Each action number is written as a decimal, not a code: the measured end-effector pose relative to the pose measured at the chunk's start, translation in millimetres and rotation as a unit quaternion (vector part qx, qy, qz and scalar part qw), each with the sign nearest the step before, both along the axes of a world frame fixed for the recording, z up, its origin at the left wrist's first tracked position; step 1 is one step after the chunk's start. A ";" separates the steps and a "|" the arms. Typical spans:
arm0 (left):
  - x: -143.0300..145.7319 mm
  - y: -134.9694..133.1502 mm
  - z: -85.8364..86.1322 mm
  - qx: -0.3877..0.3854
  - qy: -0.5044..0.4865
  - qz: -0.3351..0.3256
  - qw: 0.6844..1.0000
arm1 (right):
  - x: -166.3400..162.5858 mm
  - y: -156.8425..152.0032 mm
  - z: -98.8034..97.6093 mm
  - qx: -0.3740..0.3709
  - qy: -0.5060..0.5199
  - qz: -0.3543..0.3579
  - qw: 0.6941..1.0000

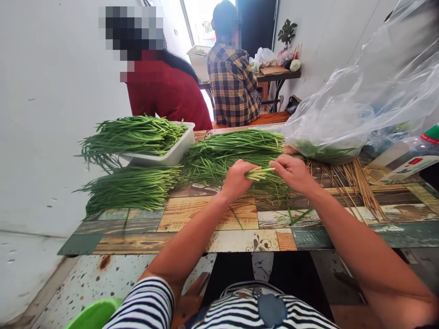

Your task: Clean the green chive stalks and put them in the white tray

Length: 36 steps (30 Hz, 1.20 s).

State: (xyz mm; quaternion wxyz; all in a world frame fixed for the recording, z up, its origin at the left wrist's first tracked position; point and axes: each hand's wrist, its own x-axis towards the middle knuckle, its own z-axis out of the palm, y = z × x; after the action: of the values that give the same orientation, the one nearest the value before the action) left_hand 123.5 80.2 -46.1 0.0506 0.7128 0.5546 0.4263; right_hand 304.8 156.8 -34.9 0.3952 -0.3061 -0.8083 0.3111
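Note:
My left hand (237,179) is closed around a small bunch of garlic chives (258,174), their pale cut ends pointing right. At those ends, the fingertips of my right hand (291,172) pinch a single stalk. Beneath and behind both hands lies a loose heap of garlic chives (236,142), leaves to the left. Further left, another neat pile of chives (133,186) rests on the table, in front of a white plastic tub (176,153) heaped with more chives (140,132).
Several thin wooden skewers (360,183) lie right of my hands on the wood-patterned table (209,214). Behind them are a clear plastic bag (329,119) with greens inside and an oil bottle (408,155). Two people (231,82) sit beyond the table. A green basin (94,314) stands lower left.

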 end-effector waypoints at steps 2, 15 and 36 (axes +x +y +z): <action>-0.6 0.6 1.6 0.006 0.002 -0.002 1.000 | 2.9 4.2 -3.9 0.028 -0.015 -0.035 0.999; -8.8 0.0 5.1 0.052 -0.087 0.045 0.994 | 13.9 6.3 -5.1 0.087 -0.328 -0.038 0.940; -9.5 2.9 -0.8 0.019 -0.084 0.011 0.996 | 19.4 12.9 -8.2 0.163 -0.216 0.063 0.961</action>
State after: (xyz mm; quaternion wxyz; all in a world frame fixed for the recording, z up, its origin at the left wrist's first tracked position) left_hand 114.0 83.1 -46.9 0.0792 0.6691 0.5479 0.4958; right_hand 324.2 169.7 -43.1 0.2351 -0.2457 -0.9319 0.1260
